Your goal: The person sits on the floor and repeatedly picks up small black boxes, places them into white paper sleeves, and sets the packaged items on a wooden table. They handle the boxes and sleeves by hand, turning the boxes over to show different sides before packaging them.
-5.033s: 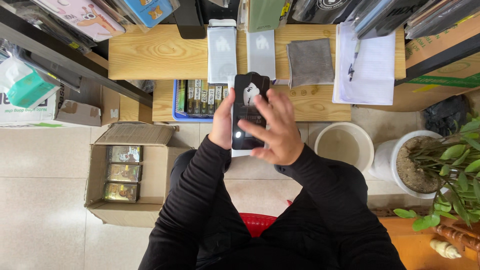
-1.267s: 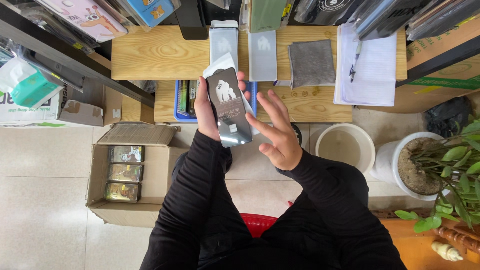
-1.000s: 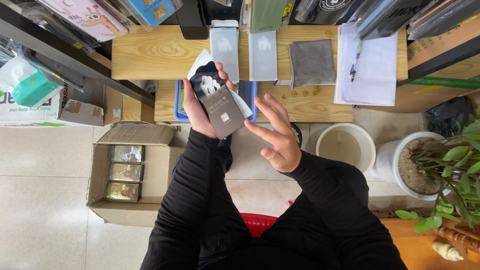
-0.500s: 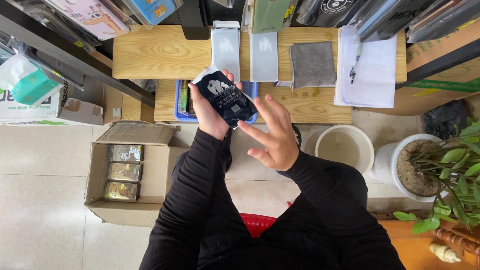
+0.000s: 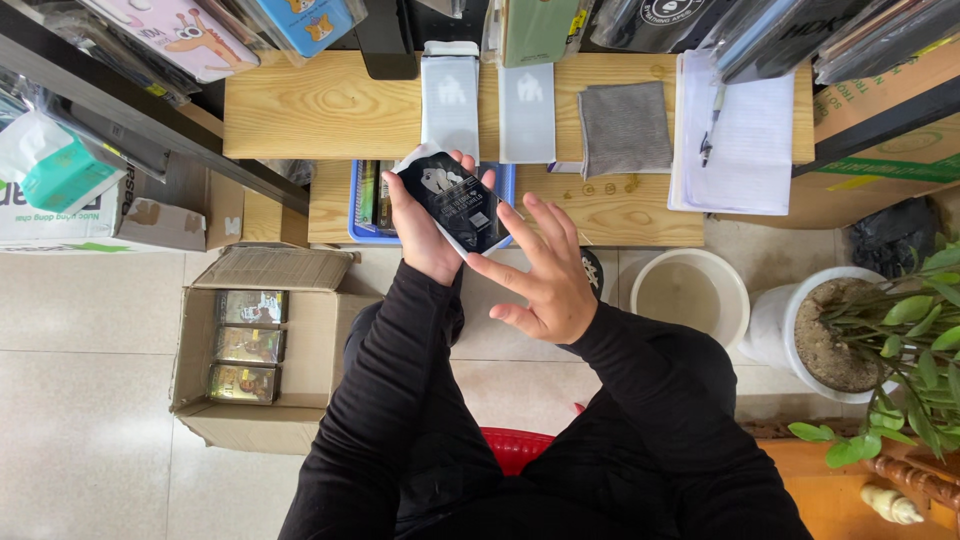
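My left hand (image 5: 420, 235) grips a black phone-case package (image 5: 452, 200) with a pale figure printed on it, tilted so its top leans left. It hovers over a blue tray (image 5: 365, 200) of packaged items on the lower wooden shelf (image 5: 610, 210). My right hand (image 5: 540, 275) is just right of and below the package, fingers spread, holding nothing and not touching it. Both arms wear black sleeves.
Two pale flat packages (image 5: 450, 100) and a grey cloth (image 5: 624, 128) lie on the upper wooden shelf, beside a paper pad with a pen (image 5: 735, 130). An open cardboard box (image 5: 255, 350) stands at left, a white bucket (image 5: 690, 300) and potted plant (image 5: 850, 340) at right.
My left hand has carried the black package up and left toward the blue tray, tilting it. My right hand has let go and now hangs open beside it.
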